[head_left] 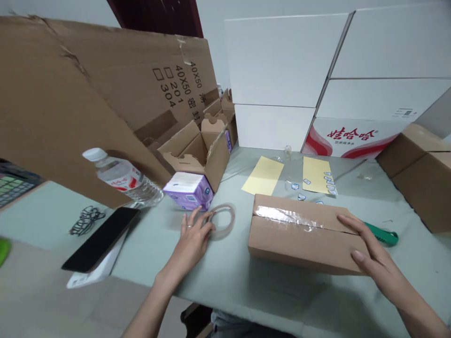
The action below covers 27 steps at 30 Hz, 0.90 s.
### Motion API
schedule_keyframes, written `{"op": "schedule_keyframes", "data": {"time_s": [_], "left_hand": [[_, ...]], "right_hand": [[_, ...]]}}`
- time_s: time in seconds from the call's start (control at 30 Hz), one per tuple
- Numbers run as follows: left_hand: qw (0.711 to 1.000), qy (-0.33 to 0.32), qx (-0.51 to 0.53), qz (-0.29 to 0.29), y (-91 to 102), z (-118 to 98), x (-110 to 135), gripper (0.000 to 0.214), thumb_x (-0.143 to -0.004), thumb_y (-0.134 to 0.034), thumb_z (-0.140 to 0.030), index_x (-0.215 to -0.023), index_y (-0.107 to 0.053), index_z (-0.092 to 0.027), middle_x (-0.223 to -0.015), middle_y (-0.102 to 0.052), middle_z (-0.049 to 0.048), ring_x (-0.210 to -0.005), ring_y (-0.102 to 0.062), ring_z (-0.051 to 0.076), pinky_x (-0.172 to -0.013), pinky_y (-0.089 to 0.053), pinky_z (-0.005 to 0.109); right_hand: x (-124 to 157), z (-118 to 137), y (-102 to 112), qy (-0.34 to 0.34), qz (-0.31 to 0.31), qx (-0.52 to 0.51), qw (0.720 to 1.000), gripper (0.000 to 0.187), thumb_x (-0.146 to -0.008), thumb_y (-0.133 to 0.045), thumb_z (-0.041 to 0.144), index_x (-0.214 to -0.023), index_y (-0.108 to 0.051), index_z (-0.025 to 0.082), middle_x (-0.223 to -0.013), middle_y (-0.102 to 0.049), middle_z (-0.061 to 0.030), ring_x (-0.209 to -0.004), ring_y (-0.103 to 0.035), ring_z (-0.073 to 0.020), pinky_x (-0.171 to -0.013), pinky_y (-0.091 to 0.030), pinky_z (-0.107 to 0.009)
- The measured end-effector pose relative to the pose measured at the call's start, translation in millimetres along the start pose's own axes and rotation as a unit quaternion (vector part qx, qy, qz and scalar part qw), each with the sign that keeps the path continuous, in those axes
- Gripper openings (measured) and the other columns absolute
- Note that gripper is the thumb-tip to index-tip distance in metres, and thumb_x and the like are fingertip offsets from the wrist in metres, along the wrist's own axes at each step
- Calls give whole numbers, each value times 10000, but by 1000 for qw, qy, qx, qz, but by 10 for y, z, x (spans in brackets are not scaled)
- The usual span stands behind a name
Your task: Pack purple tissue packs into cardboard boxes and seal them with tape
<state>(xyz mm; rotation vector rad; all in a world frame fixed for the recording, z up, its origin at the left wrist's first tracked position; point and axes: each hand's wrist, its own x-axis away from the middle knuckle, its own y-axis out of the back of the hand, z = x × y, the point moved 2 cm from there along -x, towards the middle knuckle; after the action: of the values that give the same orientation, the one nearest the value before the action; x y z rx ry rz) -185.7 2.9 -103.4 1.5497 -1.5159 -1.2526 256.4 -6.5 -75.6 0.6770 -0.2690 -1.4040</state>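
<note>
My right hand (375, 253) has the right end of the cardboard box (303, 239), fingers over the top and thumb set apart from them nearer me. The box sits in front of me on the table (229, 281), right of the middle. I can't tell whether its whole underside rests there, since there is dark shadow along the near side.

My left hand (193, 234) is half spread, fingers loosely curved at the left side of the tape roll (231, 220); I can't tell whether they have a real hold or only touch it. If it is only a touch, a careless push could slide the roll away or knock it against the purple tissue pack (190, 190) just behind my fingertips.

The clear tape strip (282, 215) shines over the left part of the box's top seam, and I see none at the right end, under my hand. Squeezing or lifting there could make the flaps gape or shift — the seam looks unsupported on that side — and the strip, wrinkled at its right end, might peel.

Just behind my right hand lies the green cutter (384, 234). Swinging the box or my knuckles back could shove it, and I can't see whether its blade is out. On the left, the black device (102, 239) reaches past the table edge — a bump from my forearm might tip it off.
</note>
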Motion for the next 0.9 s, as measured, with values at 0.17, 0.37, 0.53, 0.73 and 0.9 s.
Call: {"op": "schedule_keyframes", "data": {"time_s": [0.17,0.37,0.53,0.73,0.9], "left_hand": [[987,-77,145,-1,262,-412,-14,128,-964,-429,-234,-1020,-543,-233,-1015,-722,60,-1138,-653,259,-1166,-306,645],[926,-258,247,-127,568,-1390,-276,230,-932,-485,-143,-1139,-489,-241,-881,-679,15,-854,-697,191,-1116,-445,499],[937,-300,175,-17,418,-1913,-605,177,-910,-425,-104,-1021,-521,-202,-976,-718,62,-929,-670,237,-1124,-332,678],[940,-275,202,14,355,-1891,-598,171,-939,-412,-133,-1045,-518,-215,-971,-698,52,-943,-648,229,-1111,-338,644],[930,-298,217,9,390,-1894,-570,173,-941,-404,-136,-1027,-543,-195,-905,-669,62,-868,-631,239,-928,-499,500]], "right_hand": [[-17,33,7,2,-5,6,1000,535,-931,-518,499,-1444,-459,358,-1584,-384,-29,-1516,-232,-352,-1229,-216,-542],[-117,227,47,-11,17,27,999,494,-916,-546,535,-1358,-507,320,-1628,-286,-98,-1507,-269,-353,-1134,-392,-534],[-176,674,72,73,-73,156,982,315,-933,-585,371,-1234,-547,286,-1569,-363,-130,-1445,-377,-347,-1084,-437,-576],[-306,1205,-149,253,-176,159,938,367,-902,-674,260,-1242,-537,258,-1165,-620,-129,-1104,-622,-287,-900,-562,-462],[-454,1275,-271,290,-226,159,916,181,-909,-583,100,-1017,-611,243,-996,-613,-81,-920,-629,-225,-781,-563,-387]]}}
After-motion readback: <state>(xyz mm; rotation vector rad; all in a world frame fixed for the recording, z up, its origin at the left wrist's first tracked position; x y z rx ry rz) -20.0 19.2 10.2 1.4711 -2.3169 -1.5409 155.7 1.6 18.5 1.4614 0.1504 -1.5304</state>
